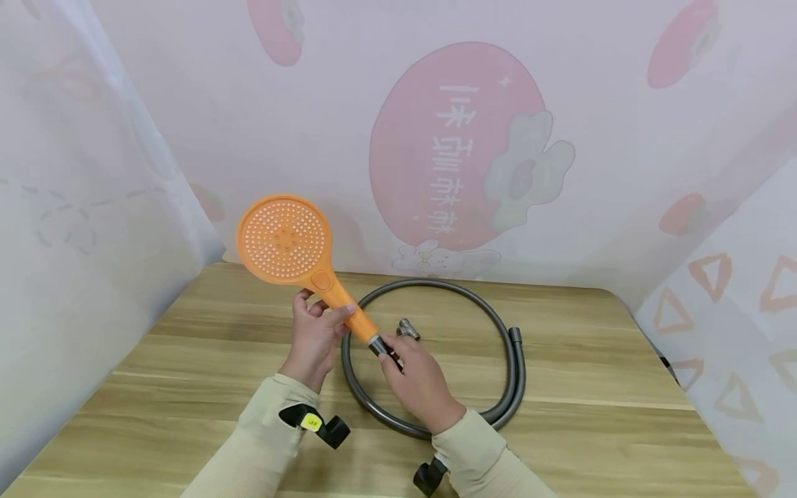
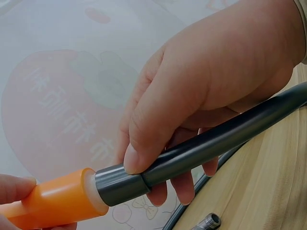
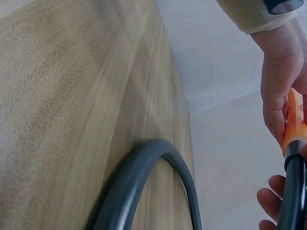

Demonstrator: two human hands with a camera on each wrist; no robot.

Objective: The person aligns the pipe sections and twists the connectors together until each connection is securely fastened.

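Orange plastic round-faced shower head (image 1: 284, 238) gripped in left hand (image 1: 313, 343); right hand (image 1: 420, 380) pinches dark-grey flexible hose (image 2: 211, 143) at shower head's near end; probably joining, next needs straight twisting

Blurred Chinese characters (image 1: 452, 149) mark the strawberry (image 1: 405, 149); the yellow strap label (image 1: 311, 422) is illegible.

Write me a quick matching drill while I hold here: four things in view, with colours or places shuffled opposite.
1. Shower head
2. Shower hose
3. Threaded metal fitting
4. Right hand

A. Gripping the hose beside the orange handle
B. Dark grey, looped
C. On the table, inside the loop
D. Orange

Pairs: 1-D, 2-B, 3-C, 4-A
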